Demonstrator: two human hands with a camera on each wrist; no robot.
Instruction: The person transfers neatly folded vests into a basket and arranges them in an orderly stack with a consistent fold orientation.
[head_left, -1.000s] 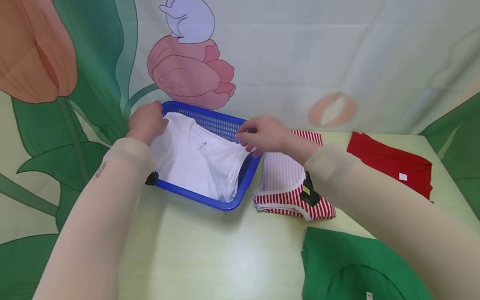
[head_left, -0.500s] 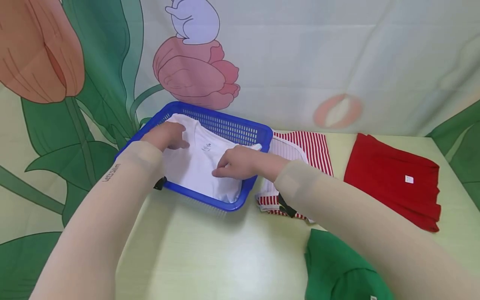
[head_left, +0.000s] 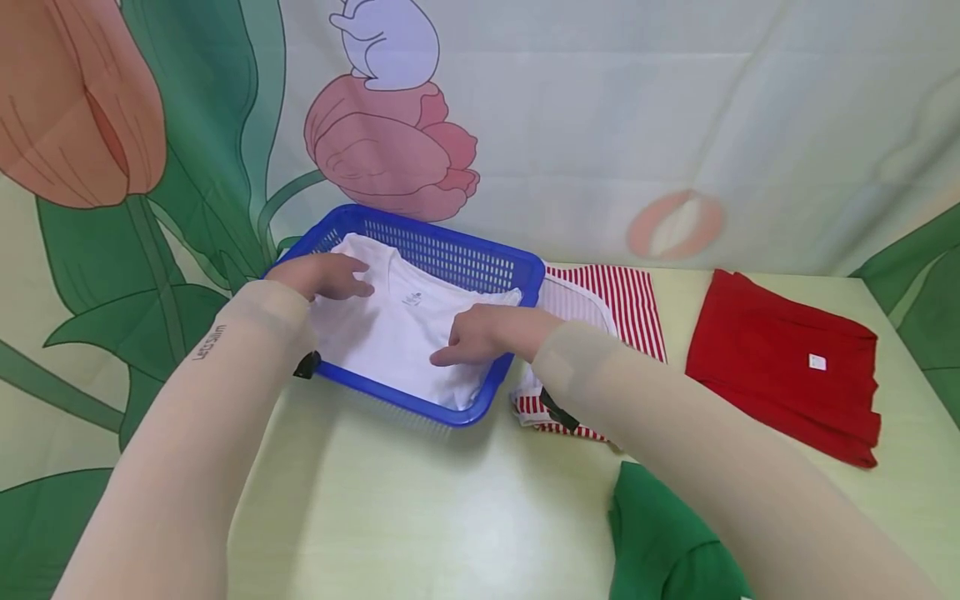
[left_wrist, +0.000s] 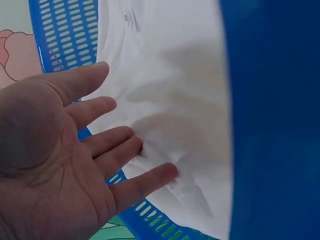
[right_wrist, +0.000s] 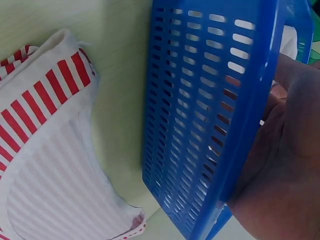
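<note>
A white folded T-shirt (head_left: 390,333) with a small printed neck label lies inside a blue plastic basket (head_left: 450,236). My left hand (head_left: 330,277) is over the shirt's left part; in the left wrist view that hand (left_wrist: 75,150) has its fingers spread, with the fingertips at the cloth (left_wrist: 185,65). My right hand (head_left: 476,335) reaches over the basket's right rim onto the shirt's right part. The right wrist view shows that hand (right_wrist: 287,165) mostly behind the basket's slotted wall (right_wrist: 195,115), its fingertips hidden.
A red-and-white striped garment (head_left: 633,304) lies folded right of the basket, close to its wall. Farther right is a folded red garment (head_left: 780,367). A green garment (head_left: 660,542) lies in front, partly under my right forearm. A printed curtain (head_left: 570,133) hangs behind the table.
Both hands have come away from the basket's upper left and right edges and moved inward and down onto the white T-shirt. Over the last half second they shift only slightly.
</note>
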